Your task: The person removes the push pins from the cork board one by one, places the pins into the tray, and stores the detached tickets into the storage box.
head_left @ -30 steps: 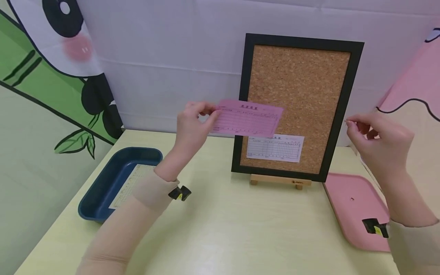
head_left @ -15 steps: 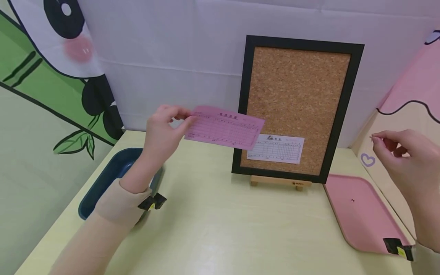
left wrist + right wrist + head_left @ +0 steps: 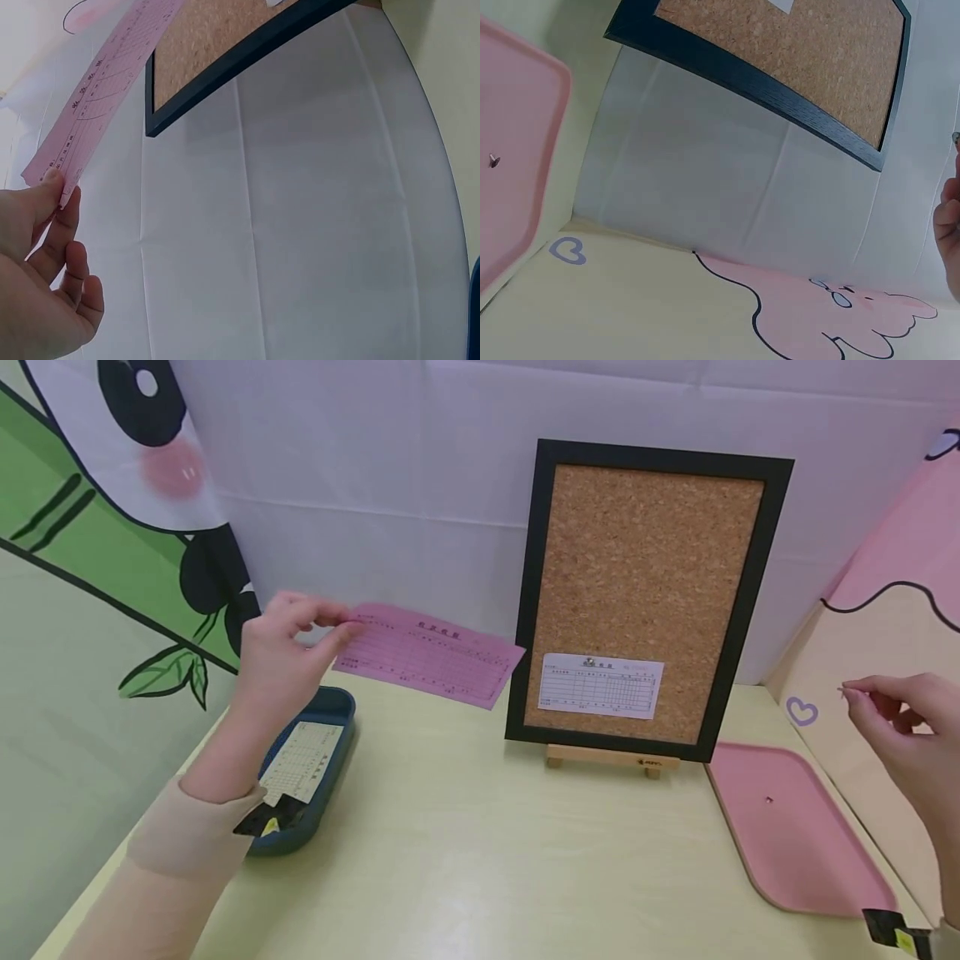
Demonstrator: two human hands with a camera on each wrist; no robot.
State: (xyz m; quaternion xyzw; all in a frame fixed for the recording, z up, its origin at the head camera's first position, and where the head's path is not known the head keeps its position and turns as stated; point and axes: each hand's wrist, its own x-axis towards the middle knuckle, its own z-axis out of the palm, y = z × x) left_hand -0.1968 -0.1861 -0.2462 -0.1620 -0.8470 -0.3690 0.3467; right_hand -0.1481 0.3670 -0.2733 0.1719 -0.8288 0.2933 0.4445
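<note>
My left hand (image 3: pixel 279 656) pinches a pink receipt slip (image 3: pixel 431 653) by its left end, between thumb and forefinger. The slip hangs in the air left of the framed cork board (image 3: pixel 652 560), its right corner overlapping the black frame in the head view. At the right, my right hand (image 3: pixel 911 735) pinches a tiny thumbtack (image 3: pixel 955 138) at its fingertips, mostly cut off in the right wrist view. A white receipt slip (image 3: pixel 600 687) is on the lower cork, with a tack (image 3: pixel 590 662) at its top edge.
A blue tray (image 3: pixel 330 793) with a pale printed sheet (image 3: pixel 303 760) stands at the left, partly behind my left arm. To the right lies a pink tray (image 3: pixel 810 835) with one loose thumbtack (image 3: pixel 493 160). A small wooden easel (image 3: pixel 611 758) supports the board.
My left hand has moved left and slightly down with the pink slip, uncovering the white one. My right hand has drawn away right and down, still pinching the thumbtack.
</note>
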